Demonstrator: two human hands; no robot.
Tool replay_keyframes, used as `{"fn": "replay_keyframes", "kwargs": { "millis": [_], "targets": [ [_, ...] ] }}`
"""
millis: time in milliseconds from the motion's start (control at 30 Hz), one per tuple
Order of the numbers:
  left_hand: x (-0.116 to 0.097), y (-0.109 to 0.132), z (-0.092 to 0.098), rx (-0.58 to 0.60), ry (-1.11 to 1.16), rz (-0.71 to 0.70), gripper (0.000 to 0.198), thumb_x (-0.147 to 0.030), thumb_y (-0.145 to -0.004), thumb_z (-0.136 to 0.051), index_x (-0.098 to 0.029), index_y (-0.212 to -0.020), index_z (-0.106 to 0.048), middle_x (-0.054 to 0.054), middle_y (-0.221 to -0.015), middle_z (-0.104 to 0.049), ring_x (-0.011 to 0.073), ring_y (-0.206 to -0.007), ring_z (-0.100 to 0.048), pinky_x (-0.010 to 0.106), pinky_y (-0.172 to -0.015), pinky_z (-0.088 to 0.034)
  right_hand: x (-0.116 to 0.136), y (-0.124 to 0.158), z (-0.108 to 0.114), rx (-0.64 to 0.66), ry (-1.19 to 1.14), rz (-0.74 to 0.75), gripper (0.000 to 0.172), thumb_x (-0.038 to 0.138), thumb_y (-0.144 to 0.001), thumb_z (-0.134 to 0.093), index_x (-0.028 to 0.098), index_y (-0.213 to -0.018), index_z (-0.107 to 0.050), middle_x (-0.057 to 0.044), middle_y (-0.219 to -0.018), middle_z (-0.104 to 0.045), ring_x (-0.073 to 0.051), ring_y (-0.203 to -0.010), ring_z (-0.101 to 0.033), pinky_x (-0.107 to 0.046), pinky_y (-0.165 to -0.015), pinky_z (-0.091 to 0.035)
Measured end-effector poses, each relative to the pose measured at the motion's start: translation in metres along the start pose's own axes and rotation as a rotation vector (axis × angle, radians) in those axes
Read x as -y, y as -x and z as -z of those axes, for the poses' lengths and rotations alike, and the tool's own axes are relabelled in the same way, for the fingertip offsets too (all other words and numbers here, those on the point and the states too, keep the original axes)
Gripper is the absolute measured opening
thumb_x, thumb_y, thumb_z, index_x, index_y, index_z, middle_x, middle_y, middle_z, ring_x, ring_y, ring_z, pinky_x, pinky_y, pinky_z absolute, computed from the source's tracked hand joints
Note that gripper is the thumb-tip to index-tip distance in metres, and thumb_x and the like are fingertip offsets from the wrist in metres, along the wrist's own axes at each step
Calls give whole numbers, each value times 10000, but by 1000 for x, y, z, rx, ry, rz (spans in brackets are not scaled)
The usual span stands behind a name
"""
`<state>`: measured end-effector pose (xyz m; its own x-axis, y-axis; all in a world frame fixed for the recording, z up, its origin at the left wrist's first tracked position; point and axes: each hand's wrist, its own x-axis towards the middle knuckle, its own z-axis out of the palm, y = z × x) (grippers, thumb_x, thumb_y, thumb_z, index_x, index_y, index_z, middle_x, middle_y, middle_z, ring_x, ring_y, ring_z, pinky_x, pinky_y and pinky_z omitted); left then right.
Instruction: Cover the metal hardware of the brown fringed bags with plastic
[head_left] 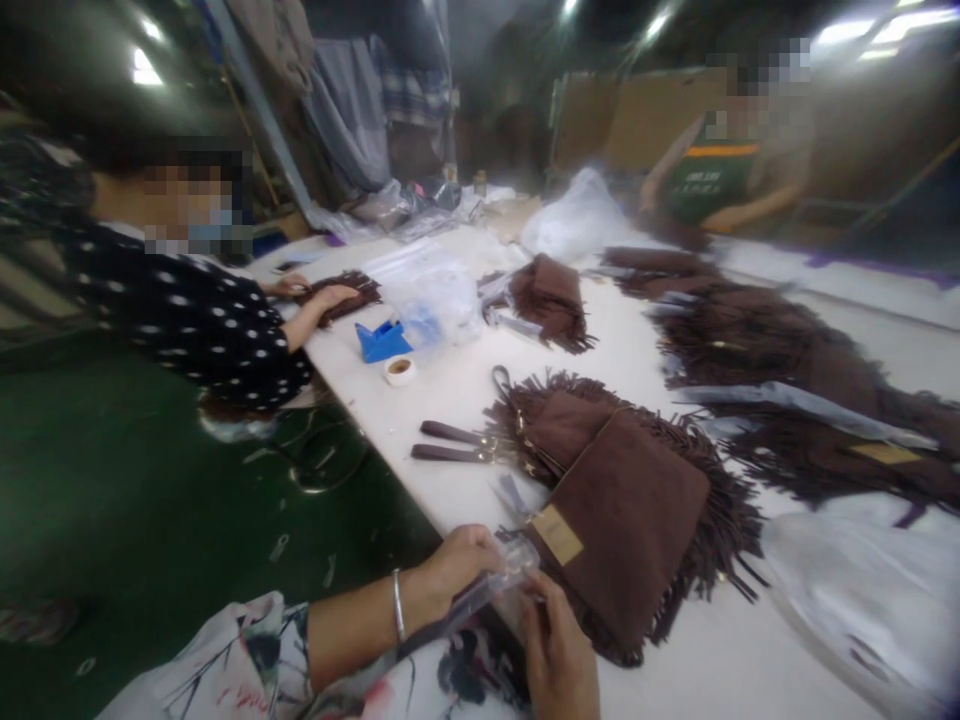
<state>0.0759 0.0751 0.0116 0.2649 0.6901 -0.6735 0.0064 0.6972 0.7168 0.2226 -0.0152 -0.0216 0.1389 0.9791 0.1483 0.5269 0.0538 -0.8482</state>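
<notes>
Head view, near edge: a wrapped strap (476, 597), dark and sheathed in clear plastic, is held up at the edge of the white surface (697, 670), in front of the printed sleeve.
Left hand (463, 562): the strap is clasped by its grip, with fingers closed around the plastic; a silver bracelet (398, 606) is worn on the wrist.
Right hand (559, 640): its curled fingers are brought up to the far end of the plastic; whether the grip is clenched on it cannot be told.
Brown fringed bag (637, 510): laid flat just beyond both hands, with a gold label (556, 536) at its near left corner.
Left of the bag: two brown loops (451, 443) are laid side by side; farther off, a white tape roll (400, 371) is set near a blue dispenser (382, 342) and clear plastic bags (442, 285).
Right side: more fringed bags (780, 340) are heaped, and a white plastic bag (862, 590) is spread nearer.
Co-workers: a brown fringed piece (349, 300) is handled by a person in dotted sleeves (180, 310); a green apron (712, 170) is worn by another person across the surface.
</notes>
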Motion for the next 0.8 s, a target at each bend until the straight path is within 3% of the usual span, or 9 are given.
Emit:
{"fn": "replay_keyframes", "kwargs": {
  "millis": [200, 333, 400, 600, 800],
  "targets": [
    [1, -3, -1, 71, -146, -70, 166, -279, -659, -640, -192, -714, -510, -4, -524, -592, 122, -405, -491, 216, -423, -344, -4, -10, -3, 95, -38, 4, 341, 389, -980, -383, 216, -1022, -673, -42, -857, -683, -143, -708, -651, -205, -692, -505],
    [3, 6, 2, 39, -429, -338, 120, -303, -789, -579, -207, -731, -533, -30, -513, -530, 124, -450, -475, 229, -457, -318, 3, -22, 1, 170, -61, -65, 367, 426, -972, -381, 215, -937, -678, -17, -753, -666, -134, -587, -604, -204, -625, -485],
    [8, 9, 2, 35, -475, -407, 138, -330, -836, -557, -212, -766, -541, -32, -543, -525, 122, -474, -469, 233, -470, -311, 9, -26, 1, 180, -40, -114, 378, 440, -965, -380, 216, -887, -675, -4, -672, -643, -140, -547, -588, -210, -585, -470],
    [18, 7, -7, 51, -155, -215, 319, -504, -800, -555, -190, -757, -524, -18, -609, -546, 134, -510, -520, 239, -490, -385, 17, -24, 1, 103, 74, -186, 329, 414, -947, -395, 236, -862, -658, -20, -722, -694, -180, -630, -656, -240, -631, -478],
    [8, 1, 7, -2, 6, 147, 315, -354, -546, -759, -164, -709, -568, 2, -540, -582, 157, -506, -579, 212, -457, -360, 15, -19, -18, 106, 132, -183, 294, 356, -964, -372, 234, -873, -624, -22, -756, -688, -183, -670, -665, -249, -631, -462]
  ]
}}
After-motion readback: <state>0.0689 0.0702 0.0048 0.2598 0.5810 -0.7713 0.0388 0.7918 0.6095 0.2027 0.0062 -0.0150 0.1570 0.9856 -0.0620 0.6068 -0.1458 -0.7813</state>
